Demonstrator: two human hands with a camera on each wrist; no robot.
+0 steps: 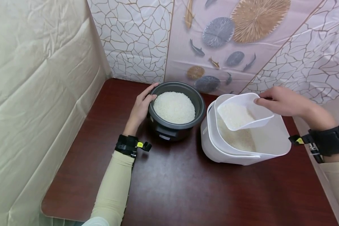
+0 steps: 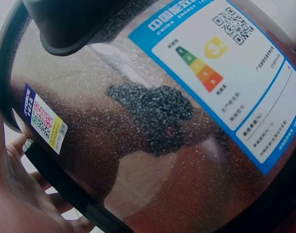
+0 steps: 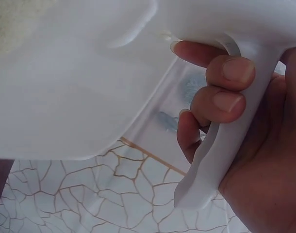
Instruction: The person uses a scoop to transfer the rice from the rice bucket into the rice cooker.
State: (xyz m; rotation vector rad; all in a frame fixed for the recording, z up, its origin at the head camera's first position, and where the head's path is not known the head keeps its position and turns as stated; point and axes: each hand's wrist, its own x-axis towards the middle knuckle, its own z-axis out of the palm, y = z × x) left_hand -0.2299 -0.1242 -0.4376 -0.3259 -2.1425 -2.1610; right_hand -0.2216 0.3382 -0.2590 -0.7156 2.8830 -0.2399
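Observation:
A dark rice cooker (image 1: 161, 124) stands near the back of the table, its grey inner pot (image 1: 197, 106) holding white rice (image 1: 174, 107). My left hand (image 1: 141, 106) holds the cooker's left rim, and in the left wrist view its fingers (image 2: 41, 179) lie along the cooker's side. To the right is a white rice bin (image 1: 277, 144) with rice (image 1: 238, 138) inside. Above it, my right hand (image 1: 285, 102) grips a white scoop (image 1: 260, 111) that carries rice (image 1: 235, 114). In the right wrist view, several fingers curl round the scoop's handle (image 3: 211, 150).
The dark red table (image 1: 172, 185) extends in front of both containers. A patterned cloth (image 1: 135, 40) hangs behind them, and a cream cloth (image 1: 36, 94) covers the left side. An energy label (image 2: 225, 82) is stuck on the cooker.

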